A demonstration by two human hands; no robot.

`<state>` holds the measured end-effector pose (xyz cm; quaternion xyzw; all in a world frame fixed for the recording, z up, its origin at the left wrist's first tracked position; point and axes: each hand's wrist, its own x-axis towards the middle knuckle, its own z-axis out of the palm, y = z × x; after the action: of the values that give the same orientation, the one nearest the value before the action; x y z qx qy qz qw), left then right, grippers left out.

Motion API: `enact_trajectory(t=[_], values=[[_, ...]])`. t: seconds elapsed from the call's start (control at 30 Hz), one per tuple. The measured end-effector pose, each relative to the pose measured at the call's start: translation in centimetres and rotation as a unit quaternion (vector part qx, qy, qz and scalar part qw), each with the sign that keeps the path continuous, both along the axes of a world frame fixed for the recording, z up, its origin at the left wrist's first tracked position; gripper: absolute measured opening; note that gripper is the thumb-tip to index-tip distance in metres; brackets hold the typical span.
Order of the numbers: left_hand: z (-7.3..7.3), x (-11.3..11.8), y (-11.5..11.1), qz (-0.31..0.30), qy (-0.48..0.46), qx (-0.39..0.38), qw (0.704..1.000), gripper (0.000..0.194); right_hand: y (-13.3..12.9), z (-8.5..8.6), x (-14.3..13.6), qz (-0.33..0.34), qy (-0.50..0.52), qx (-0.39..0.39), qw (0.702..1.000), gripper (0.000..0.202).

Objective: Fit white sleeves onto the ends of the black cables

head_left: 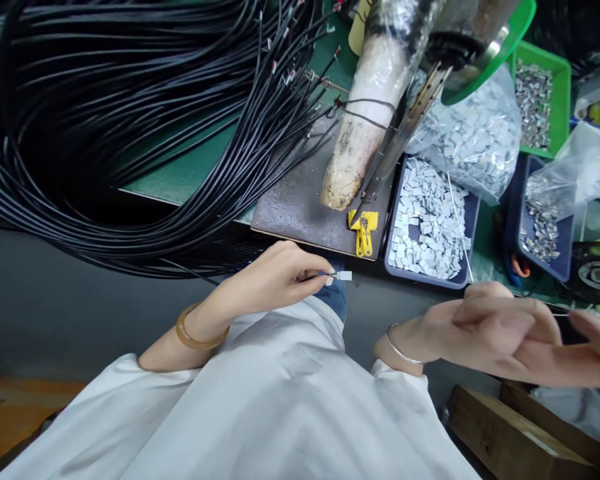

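Observation:
My left hand (295, 273), with a tan bangle at the wrist, pinches the end of a dark cable just in front of the bench edge. A small white connector (345, 275) sticks out past its fingertips to the right. My right hand (510, 327), wearing a thin silver bangle, is raised at the right, close to the camera and slightly blurred. Its fingers are curled round a thin whitish wire (459, 217), which runs up past the blue tray (427, 283) of small white connectors (425, 220) and shows again between the fingertips.
Black cables (180, 220) lie bundled at the left. A white wrapped tube (360, 127) and a rusty metal strip (405, 133) hang over a dark board (300, 207) with a yellow piece (363, 233). Rightward are a plastic bag (475, 127), a green bin (560, 100) and cardboard boxes (510, 433).

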<state>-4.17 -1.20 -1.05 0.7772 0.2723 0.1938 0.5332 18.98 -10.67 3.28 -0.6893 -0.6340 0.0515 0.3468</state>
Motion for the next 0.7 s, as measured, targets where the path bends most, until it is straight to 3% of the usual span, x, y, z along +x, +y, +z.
enact_trajectory(t=[0.03, 0.07, 0.1, 0.17, 0.3, 0.4, 0.47, 0.6, 0.7], values=[[0.0, -0.4, -0.1, 0.021, -0.002, 0.002, 1.000, 0.013, 0.3, 0.2, 0.0, -0.026, 0.003, 0.053, 0.998, 0.052], [0.0, -0.8, -0.1, 0.061, -0.014, 0.001, 0.998, 0.013, 0.7, 0.1, 0.0, -0.081, 0.017, 0.137, 0.987, 0.045], [0.0, -1.1, 0.0, 0.114, -0.032, 0.002, 0.993, 0.015, 1.4, -0.2, 0.0, -0.127, 0.036, 0.174, 0.976, 0.032], [0.1, -1.7, 0.5, 0.227, -0.071, 0.033, 0.971, 0.018, 2.8, -1.4, 0.8, -0.118, 0.037, 0.065, 0.990, 0.007], [0.0, -2.5, 3.3, 0.373, -0.008, 0.193, 0.907, 0.026, 5.3, -3.8, 3.7, -0.112, -0.032, -0.005, 0.993, 0.011], [-0.5, -2.5, 5.6, 0.395, 0.095, 0.250, 0.879, 0.051, 6.6, -4.5, 5.3, -0.073, -0.049, -0.042, 0.995, 0.010], [-1.1, -2.2, 6.5, 0.386, 0.134, 0.251, 0.878, 0.061, 7.0, -4.5, 5.7, -0.052, -0.063, -0.072, 0.994, 0.011], [-2.0, -2.5, 6.7, 0.389, 0.134, 0.249, 0.877, 0.062, 7.4, -4.0, 5.9, -0.032, -0.092, -0.109, 0.989, 0.012], [-2.6, -4.1, 6.0, 0.410, 0.133, 0.266, 0.862, 0.058, 7.5, -3.6, 6.1, -0.019, -0.101, -0.122, 0.987, 0.015]])
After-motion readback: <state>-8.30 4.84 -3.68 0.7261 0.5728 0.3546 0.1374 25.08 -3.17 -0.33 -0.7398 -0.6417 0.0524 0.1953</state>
